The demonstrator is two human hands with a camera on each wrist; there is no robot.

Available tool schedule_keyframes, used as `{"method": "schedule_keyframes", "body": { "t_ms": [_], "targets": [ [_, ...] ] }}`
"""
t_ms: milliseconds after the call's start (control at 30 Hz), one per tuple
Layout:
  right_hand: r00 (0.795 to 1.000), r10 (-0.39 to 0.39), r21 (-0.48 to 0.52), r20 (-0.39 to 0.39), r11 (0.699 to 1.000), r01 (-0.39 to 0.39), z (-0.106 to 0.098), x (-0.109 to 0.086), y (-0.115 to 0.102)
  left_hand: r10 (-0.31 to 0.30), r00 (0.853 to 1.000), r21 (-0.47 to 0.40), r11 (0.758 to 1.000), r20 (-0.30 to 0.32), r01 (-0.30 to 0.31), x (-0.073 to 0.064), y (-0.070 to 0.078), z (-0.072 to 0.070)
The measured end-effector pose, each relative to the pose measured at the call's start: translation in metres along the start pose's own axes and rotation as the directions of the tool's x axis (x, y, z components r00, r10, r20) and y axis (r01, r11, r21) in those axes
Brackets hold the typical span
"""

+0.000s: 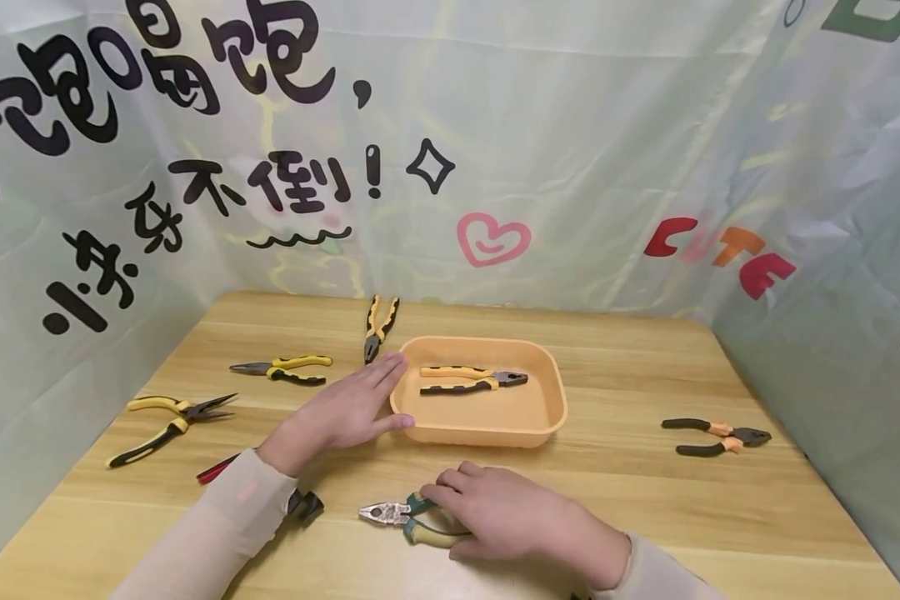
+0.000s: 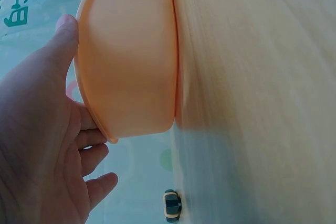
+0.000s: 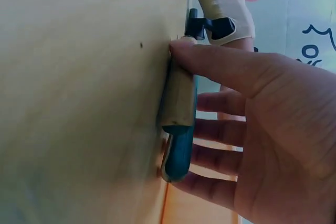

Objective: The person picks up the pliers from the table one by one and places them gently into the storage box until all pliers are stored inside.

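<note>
My left hand (image 1: 352,404) rests against the left end of an orange plastic tray (image 1: 480,435), fingers fairly straight along its rim. In the left wrist view the thumb touches one side of the tray's rim (image 2: 81,77) and fingertips meet the other. Inside the tray lie combination pliers with yellow-and-black handles (image 1: 457,387). My right hand (image 1: 510,512) holds teal-and-beige-handled combination pliers (image 1: 420,532) on the table in front of the tray, jaws pointing left. In the right wrist view, thumb and fingers lie on opposite sides of the handles (image 3: 178,98).
Yellow-and-black long-nose pliers (image 1: 172,421) lie far left, jaws parted. More yellow-and-black pliers (image 1: 281,369) lie behind them, and another pair (image 1: 378,329) at the back. A red-handled tool (image 1: 216,469) is partly under my left forearm. Orange-and-black pliers (image 1: 720,437) lie right. Printed cloth (image 1: 570,167) encloses the table.
</note>
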State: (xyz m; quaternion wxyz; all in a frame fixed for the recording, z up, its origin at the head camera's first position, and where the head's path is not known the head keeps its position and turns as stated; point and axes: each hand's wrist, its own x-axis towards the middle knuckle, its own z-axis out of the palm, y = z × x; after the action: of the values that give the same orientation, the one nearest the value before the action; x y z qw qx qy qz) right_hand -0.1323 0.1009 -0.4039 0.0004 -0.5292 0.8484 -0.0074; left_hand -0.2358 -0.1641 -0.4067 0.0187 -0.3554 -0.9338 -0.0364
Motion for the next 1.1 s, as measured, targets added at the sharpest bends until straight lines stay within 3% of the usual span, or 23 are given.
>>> {"method": "schedule_keyframes", "body": {
  "t_ms": [500, 1100],
  "targets": [
    [1.000, 0.028, -0.059, -0.007, 0.998, -0.028, 0.0037, 0.0024, -0.0013, 0.011, 0.999, -0.015, 1.000, -0.033, -0.012, -0.0004, -0.0006, 0.0021],
    [0.998, 0.067, -0.023, 0.009, 0.997, -0.067, 0.0047, 0.0007, -0.0012, 0.015, 0.999, -0.026, 1.000, -0.033, -0.016, -0.0009, 0.0005, 0.0010]
  ]
}}
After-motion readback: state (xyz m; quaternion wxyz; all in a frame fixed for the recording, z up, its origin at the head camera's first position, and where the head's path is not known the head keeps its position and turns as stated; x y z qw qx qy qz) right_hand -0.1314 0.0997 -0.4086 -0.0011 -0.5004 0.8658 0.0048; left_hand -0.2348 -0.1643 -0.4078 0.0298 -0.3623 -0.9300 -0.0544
